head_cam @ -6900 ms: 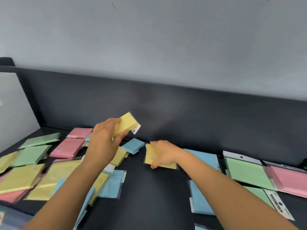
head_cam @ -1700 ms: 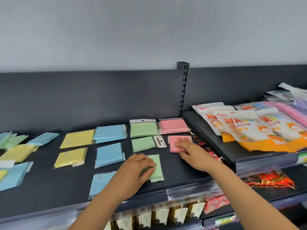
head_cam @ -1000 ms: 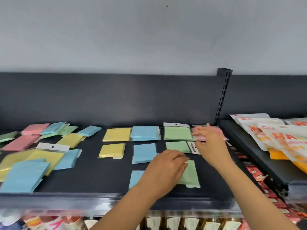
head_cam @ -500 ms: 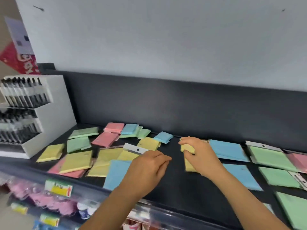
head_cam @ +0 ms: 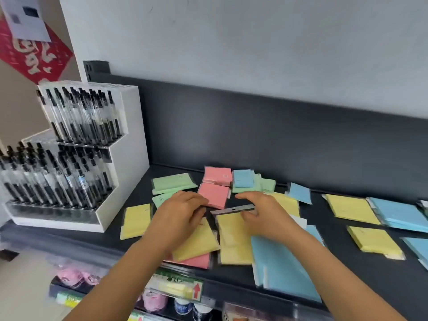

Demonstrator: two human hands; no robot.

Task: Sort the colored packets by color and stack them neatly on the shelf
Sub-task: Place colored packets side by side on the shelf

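Grey wall [head_cam: 254, 42] rose behind a dark shelf [head_cam: 370, 286] with a dark back panel [head_cam: 278, 140]. At the shelf's left end stood a white pen rack [head_cam: 129, 158], full of black-capped pens on two tiers, and a red poster [head_cam: 30, 54] hung further left.

Colored packets lay scattered flat across the shelf, unsorted. Near the back panel were green packets [head_cam: 173, 183], two pink packets [head_cam: 213, 195] and a blue packet [head_cam: 243, 178] on more green ones. A lone yellow packet [head_cam: 135, 220] lay just beside the rack.

The left hand [head_cam: 183, 218] lay palm down on a tilted yellow packet [head_cam: 196, 244], which overlapped a pink packet at the front edge [head_cam: 196, 260]. Its fingers were relaxed and slightly bent, gripping nothing that showed.

The right hand [head_cam: 261, 216] arched over the clear header strip [head_cam: 231, 208] of a second yellow packet [head_cam: 234, 242], fingers beyond the strip and thumb just below it. Whether they pinched it could not be told.

A large blue packet [head_cam: 282, 274] lay under the right forearm, touching that yellow one. Further right were sorted-looking yellow piles [head_cam: 352, 208] and a blue pile [head_cam: 398, 214].
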